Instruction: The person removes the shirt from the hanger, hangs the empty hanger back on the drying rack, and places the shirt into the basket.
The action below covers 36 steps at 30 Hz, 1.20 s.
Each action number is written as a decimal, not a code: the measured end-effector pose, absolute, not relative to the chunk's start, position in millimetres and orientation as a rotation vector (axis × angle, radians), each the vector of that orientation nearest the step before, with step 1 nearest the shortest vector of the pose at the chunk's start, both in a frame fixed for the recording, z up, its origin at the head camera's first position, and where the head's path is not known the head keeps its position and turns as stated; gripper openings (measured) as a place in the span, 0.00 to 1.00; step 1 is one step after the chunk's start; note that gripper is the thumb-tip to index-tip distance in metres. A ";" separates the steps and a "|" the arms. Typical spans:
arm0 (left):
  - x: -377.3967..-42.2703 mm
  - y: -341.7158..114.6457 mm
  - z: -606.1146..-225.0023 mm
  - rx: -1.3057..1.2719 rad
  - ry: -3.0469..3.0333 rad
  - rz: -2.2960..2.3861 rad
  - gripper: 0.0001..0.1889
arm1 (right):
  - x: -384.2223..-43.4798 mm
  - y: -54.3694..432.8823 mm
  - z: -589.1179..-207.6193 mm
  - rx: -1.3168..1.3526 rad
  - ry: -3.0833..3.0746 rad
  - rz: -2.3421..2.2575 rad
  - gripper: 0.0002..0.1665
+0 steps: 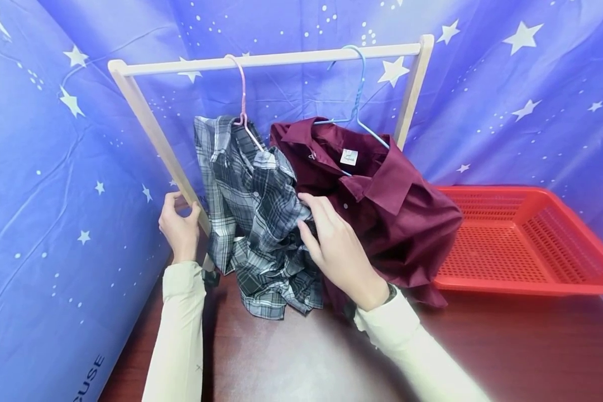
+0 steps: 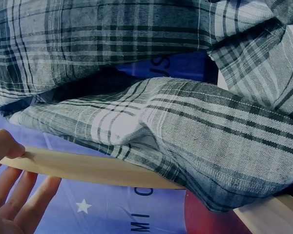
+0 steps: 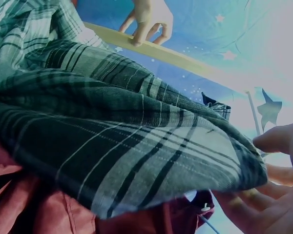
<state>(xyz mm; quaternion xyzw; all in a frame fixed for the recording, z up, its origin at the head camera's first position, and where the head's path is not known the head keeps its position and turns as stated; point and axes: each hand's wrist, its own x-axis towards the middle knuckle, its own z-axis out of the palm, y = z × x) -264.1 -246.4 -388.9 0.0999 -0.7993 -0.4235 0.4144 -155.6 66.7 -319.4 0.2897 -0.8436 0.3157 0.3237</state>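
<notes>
My left hand (image 1: pixel 180 226) grips the left upright (image 1: pixel 156 131) of a wooden clothes rack, thumb on one side and fingers on the other. A grey and black plaid shirt (image 1: pixel 238 192) hangs from the rack on a pink hanger (image 1: pixel 243 92). At the shirt's right side, my right hand (image 1: pixel 339 248) holds the cloth between thumb and fingers. In the right wrist view the plaid cloth (image 3: pixel 151 156) reaches in between thumb and fingers (image 3: pixel 278 139). Just behind that hand hangs a maroon shirt (image 1: pixel 417 212) on a blue hanger (image 1: pixel 360 84).
A red plastic basket (image 1: pixel 537 287) stands at the right on the dark reddish table (image 1: pixel 281 363). The rack's top bar (image 1: pixel 291 58) runs across above both shirts. Blue cloth with white stars (image 1: pixel 105 184) surrounds the table at the back and sides.
</notes>
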 end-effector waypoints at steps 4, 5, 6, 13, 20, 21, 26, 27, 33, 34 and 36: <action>-264.1 -246.8 -388.2 0.260 -2.011 -1.076 0.14 | -163.5 61.7 -315.8 0.724 -2.238 0.872 0.26; -264.1 -246.8 -388.1 0.261 -2.013 -1.079 0.14 | -165.5 60.6 -315.1 0.715 -2.248 0.885 0.27; -264.0 -246.8 -388.0 0.263 -2.016 -1.083 0.14 | -167.3 59.6 -314.2 0.704 -2.257 0.898 0.27; -264.5 -246.4 -387.6 0.268 -2.025 -1.097 0.13 | -176.4 54.3 -311.7 0.654 -2.323 1.002 0.29; -263.5 -246.9 -387.1 0.270 -2.013 -1.099 0.13 | -180.8 48.7 -312.2 0.602 -2.367 1.077 0.30; -263.5 -247.1 -387.0 0.271 -2.012 -1.100 0.13 | -181.4 48.0 -312.2 0.595 -2.371 1.081 0.29; -264.1 -247.6 -388.2 0.274 -2.008 -1.100 0.13 | -183.2 45.5 -312.7 0.597 -2.358 1.094 0.26; -264.4 -247.8 -388.5 0.275 -2.009 -1.100 0.13 | -183.6 45.1 -312.9 0.600 -2.351 1.096 0.25; -264.2 -248.0 -387.8 0.272 -2.004 -1.110 0.13 | -186.0 44.7 -314.6 0.607 -2.306 1.112 0.21; -264.2 -248.0 -387.5 0.271 -2.002 -1.112 0.13 | -186.4 45.0 -314.8 0.606 -2.300 1.111 0.21; -264.8 -247.9 -387.5 0.269 -2.001 -1.112 0.13 | -187.1 45.5 -314.9 0.606 -2.289 1.111 0.20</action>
